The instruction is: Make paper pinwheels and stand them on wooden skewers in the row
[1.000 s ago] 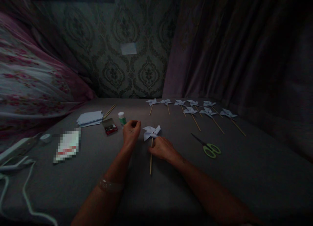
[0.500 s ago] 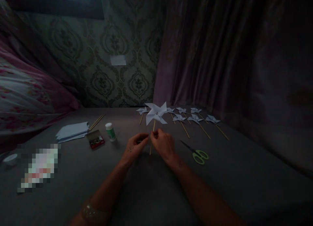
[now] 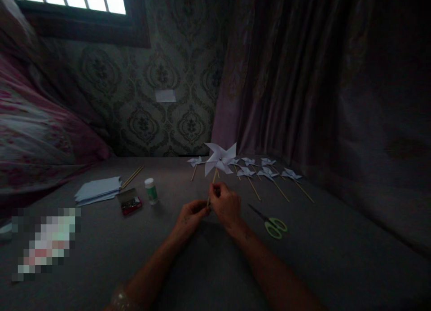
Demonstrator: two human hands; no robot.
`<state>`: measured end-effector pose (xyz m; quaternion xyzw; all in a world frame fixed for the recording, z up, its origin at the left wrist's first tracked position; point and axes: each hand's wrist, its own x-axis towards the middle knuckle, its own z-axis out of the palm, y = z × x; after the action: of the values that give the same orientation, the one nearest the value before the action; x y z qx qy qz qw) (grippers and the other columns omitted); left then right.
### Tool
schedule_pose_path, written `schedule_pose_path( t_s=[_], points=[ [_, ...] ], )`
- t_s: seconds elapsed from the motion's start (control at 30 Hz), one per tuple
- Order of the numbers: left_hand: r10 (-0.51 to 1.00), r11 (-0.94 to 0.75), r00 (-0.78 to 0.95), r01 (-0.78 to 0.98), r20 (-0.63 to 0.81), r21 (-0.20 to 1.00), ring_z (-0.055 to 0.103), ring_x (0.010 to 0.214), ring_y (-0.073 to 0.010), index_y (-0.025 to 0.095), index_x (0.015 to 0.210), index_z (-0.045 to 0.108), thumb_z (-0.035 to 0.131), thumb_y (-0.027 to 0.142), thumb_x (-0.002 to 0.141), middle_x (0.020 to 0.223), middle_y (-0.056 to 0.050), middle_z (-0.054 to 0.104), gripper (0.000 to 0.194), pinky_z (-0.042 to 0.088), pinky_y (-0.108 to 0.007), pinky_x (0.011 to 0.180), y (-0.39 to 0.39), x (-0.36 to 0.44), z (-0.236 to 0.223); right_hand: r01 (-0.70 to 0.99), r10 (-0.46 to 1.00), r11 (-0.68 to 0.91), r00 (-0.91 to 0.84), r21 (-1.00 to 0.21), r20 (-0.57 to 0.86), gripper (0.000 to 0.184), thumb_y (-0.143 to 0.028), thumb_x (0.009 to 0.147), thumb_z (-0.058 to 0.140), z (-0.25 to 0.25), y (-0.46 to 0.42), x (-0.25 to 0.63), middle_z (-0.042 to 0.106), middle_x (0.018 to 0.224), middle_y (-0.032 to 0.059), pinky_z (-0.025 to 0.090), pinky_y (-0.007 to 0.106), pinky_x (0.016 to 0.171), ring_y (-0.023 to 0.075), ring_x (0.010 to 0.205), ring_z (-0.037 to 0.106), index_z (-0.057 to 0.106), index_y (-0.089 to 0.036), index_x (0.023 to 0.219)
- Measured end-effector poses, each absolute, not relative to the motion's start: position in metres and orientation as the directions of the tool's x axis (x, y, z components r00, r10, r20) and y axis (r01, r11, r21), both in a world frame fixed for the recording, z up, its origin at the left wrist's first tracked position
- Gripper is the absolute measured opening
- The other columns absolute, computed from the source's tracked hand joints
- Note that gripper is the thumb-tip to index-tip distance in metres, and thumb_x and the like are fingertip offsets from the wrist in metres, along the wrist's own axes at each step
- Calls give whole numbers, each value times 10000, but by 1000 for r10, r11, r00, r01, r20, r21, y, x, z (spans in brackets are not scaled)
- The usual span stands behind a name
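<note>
A white paper pinwheel (image 3: 220, 159) on a thin wooden stick stands up in front of me, tilted slightly right. My right hand (image 3: 225, 205) is closed on the stick below the paper blades. Lower down, my left hand (image 3: 191, 216) pinches the stick near its bottom end. A small dark pin head shows at the pinwheel's centre. Behind it lie several finished-looking paper pinwheels (image 3: 268, 173) on sticks, their blades toward the wall. Green-handled scissors (image 3: 274, 227) rest to the right of my right hand, blades pointing up and left.
Left of my hands stand a white-capped glue bottle (image 3: 151, 192) and an open red box (image 3: 130, 204) of small metal pieces. A stack of white paper (image 3: 98, 190) and loose wooden sticks (image 3: 133, 177) lie farther left. A blurred-out patch (image 3: 50, 243) covers something at the left.
My left hand has moved down the stick and now grips it near the bottom. The pinwheel leans a little more to the right. The camera has tilted up, showing the barred window.
</note>
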<state>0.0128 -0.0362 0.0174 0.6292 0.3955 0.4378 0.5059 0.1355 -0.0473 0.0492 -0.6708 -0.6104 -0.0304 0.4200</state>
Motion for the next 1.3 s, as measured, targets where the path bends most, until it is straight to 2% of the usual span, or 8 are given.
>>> schedule_pose_path(
  t_s=[0.2,0.37,0.53,0.7,0.97,1.07,1.2,1.3],
  points=[
    [972,-76,226,36,66,996,629,718,-195,124,882,719,698,408,628,734,-70,706,383,454,-286,672,-34,10,15,872,666,228,186,-434,722,278,-292,936,457,66,-46,148,697,760,39,366,265,679,155,715,626,656,-187,772],
    [985,-24,171,20,20,1000,638,743,-199,135,862,721,701,375,607,746,-70,711,351,459,-290,702,-31,9,16,907,456,267,180,-327,872,314,-126,883,429,104,-32,175,648,1046,51,323,397,919,202,1007,565,678,-250,1029],
    [977,-11,211,33,4,999,622,713,-185,140,858,727,711,370,593,731,-53,702,351,457,-284,688,-32,8,19,952,469,168,150,-254,870,567,-6,768,415,119,-19,192,485,1290,95,321,474,947,284,1204,406,605,-300,1215],
    [968,-25,251,60,10,998,609,720,-178,152,850,738,717,384,600,743,-42,700,341,444,-267,681,-33,7,17,978,505,66,137,-197,852,622,-17,760,419,116,-17,203,401,1349,98,315,515,956,304,1234,355,536,-325,1288],
    [980,6,197,43,-14,999,601,686,-163,145,855,733,714,392,604,712,-43,694,353,441,-254,649,-30,6,18,987,708,-8,118,-159,696,510,-60,797,451,114,-24,197,443,1359,141,289,495,966,322,1227,377,583,-241,1255],
    [986,27,163,30,-31,999,604,683,-161,139,864,728,710,387,604,730,-54,700,359,443,-254,640,-28,5,16,985,844,87,6,-149,537,463,-65,811,432,111,-28,187,538,1278,135,310,465,961,290,1179,452,625,-224,1201],
    [984,48,173,16,-50,999,612,696,-164,144,880,722,713,379,613,752,-55,702,356,452,-256,645,-28,4,14,940,937,260,-191,-222,292,386,-92,822,444,111,-33,180,638,1154,56,368,351,916,206,1073,558,696,-262,1060],
    [981,73,181,19,-75,997,608,691,-159,152,867,718,711,358,619,755,-49,700,323,456,-258,653,-29,5,13,965,949,108,-29,-237,314,314,-117,837,437,116,-32,184,678,1012,80,404,318,836,203,965,601,724,-208,925]
  ],
)
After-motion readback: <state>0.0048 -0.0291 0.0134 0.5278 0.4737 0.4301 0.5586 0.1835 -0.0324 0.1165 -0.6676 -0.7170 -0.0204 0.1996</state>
